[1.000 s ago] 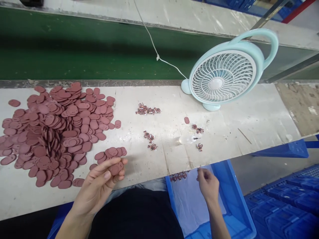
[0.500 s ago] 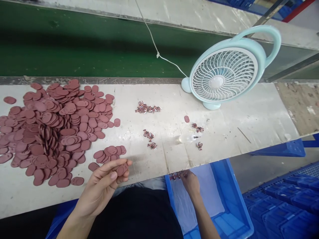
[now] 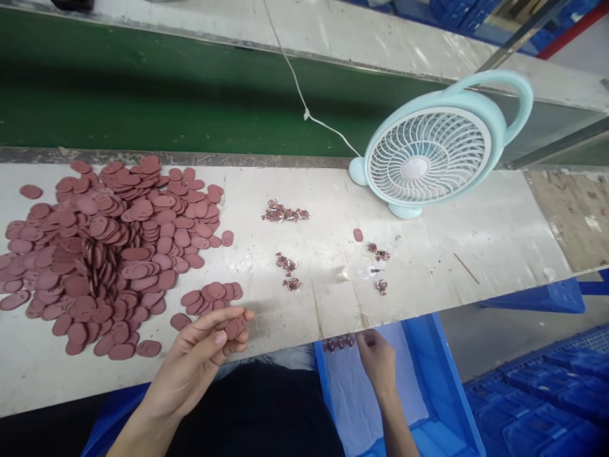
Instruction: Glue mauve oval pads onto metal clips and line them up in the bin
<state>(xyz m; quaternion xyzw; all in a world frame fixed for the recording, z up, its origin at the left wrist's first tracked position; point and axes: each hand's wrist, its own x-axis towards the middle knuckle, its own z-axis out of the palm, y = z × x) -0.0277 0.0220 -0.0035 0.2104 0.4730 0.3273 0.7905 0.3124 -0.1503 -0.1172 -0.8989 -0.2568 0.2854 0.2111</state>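
My left hand (image 3: 202,346) is closed on reddish-brown oval pieces (image 3: 235,327) above the table's near edge. Left of it lies a large heap of similar ovals (image 3: 143,209), with a smaller cluster (image 3: 214,295) just beyond the fingers. My right hand (image 3: 377,355) hangs over a blue bin (image 3: 447,374) with a white sheet (image 3: 399,387) in it. Its fingers are bent and pressed together, and whatever they hold, if anything, is hidden. Beside those fingertips, several small dark-red assembled pieces (image 3: 340,342) sit in a row at the bin's far edge.
A light-blue fan (image 3: 428,155) stands at the table's back, its white cord running up. Small clusters of assembled parts (image 3: 285,211), a clear bottle with a dark tip (image 3: 356,272) and a thin stick (image 3: 466,268) lie on the table (image 3: 266,311). Blue crates (image 3: 547,400) are at lower right.
My right hand has moved a little to the right, away from the row of assembled pieces, which now shows more fully. My left hand keeps its hold. The view has shifted slightly.
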